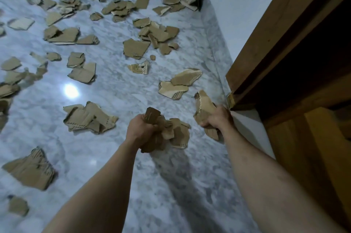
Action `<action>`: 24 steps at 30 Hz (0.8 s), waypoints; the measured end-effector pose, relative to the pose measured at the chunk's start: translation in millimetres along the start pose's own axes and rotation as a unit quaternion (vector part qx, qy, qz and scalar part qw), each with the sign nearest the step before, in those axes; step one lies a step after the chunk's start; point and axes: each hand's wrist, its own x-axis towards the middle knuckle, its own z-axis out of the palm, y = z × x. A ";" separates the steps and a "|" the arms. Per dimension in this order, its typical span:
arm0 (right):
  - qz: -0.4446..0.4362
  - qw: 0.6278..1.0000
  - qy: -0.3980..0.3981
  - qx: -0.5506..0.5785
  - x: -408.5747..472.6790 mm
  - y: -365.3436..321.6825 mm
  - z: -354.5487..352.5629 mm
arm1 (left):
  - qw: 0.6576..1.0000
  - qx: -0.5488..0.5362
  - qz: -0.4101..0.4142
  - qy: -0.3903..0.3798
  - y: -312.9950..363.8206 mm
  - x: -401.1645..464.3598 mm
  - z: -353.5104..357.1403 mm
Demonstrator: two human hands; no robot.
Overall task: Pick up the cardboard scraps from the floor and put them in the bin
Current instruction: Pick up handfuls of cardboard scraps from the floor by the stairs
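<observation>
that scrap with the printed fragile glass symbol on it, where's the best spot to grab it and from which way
Pinch the raised right edge of the printed scrap, coming from above on its right side. That corner looks curled up off the marble floor, so fingers could slip under. Both hands are already full: left hand, right hand.

I stand in a room of a home, by the look of it. Under me runs a polished white and grey marble floor [117,84], glossy enough to throw back a ceiling light as a bright spot [71,90]. A plain pale wall [237,5] rises on my right with a marble skirting at its foot, and beside it stands a wooden door frame [269,29] opening onto a dark space.
</observation>
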 end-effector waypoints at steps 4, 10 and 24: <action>-0.033 0.995 0.010 0.093 -14.7 -16.6 -2.8 | 0.998 0.016 -0.006 0.054 -9.2 -10.9 -25.3; -0.080 0.978 -0.167 0.093 -63.4 -52.1 35.1 | 0.988 -0.028 -0.074 0.130 -48.6 -50.4 -86.8; -0.135 0.968 -0.197 0.076 -136.4 -145.7 105.2 | 0.942 -0.118 -0.190 0.251 -130.0 -115.6 -161.5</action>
